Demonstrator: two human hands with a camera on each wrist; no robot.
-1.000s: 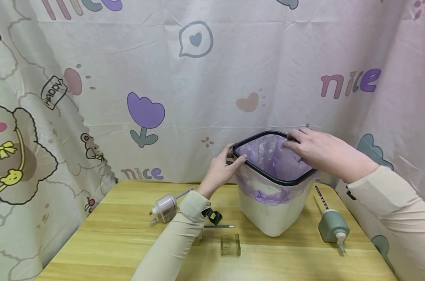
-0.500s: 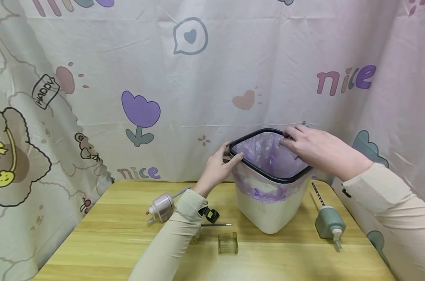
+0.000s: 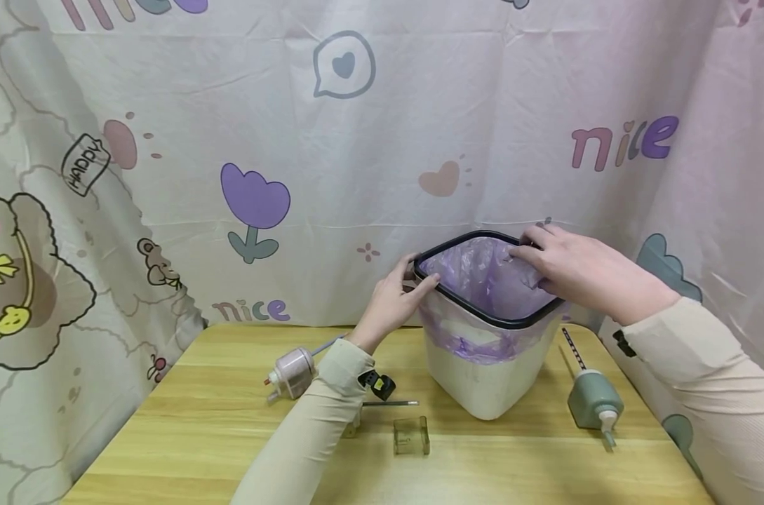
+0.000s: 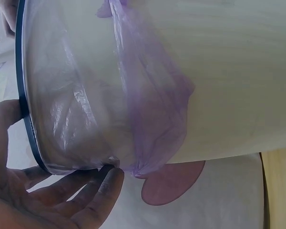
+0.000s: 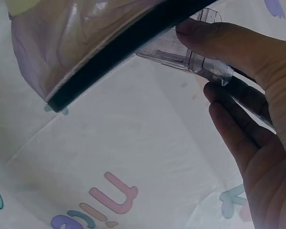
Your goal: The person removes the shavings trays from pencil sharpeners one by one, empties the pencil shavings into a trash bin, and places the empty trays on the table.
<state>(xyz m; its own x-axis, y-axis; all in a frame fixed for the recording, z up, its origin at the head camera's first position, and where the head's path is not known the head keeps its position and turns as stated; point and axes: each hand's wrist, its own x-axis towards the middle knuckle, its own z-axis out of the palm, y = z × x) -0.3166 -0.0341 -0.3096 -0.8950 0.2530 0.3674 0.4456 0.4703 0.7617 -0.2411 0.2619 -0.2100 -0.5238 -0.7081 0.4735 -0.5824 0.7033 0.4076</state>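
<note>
A white trash can (image 3: 483,389) with a black rim (image 3: 511,324) stands on the table, lined with a purple plastic bag (image 3: 460,344) folded over its outside. My left hand (image 3: 391,303) grips the rim at its left corner, the thumb on the near side and the fingers round the outer corner. Over the right side of the opening, my right hand (image 3: 584,270) holds a clear plastic piece (image 5: 181,57), like a small see-through box, between thumb and fingers. In the right wrist view the black rim (image 5: 114,57) partly covers that piece.
A pink pump bottle (image 3: 295,373) lies left of my left forearm, and a green pump bottle (image 3: 595,400) lies on the right beside a striped pencil (image 3: 574,348). A dark pencil (image 3: 391,403) and a smoky translucent box (image 3: 411,436) lie in front. A printed curtain (image 3: 331,161) hangs behind.
My right hand has shifted slightly to the right and its clear piece shows more over the opening. My left hand keeps its grip. The head view has moved a little.
</note>
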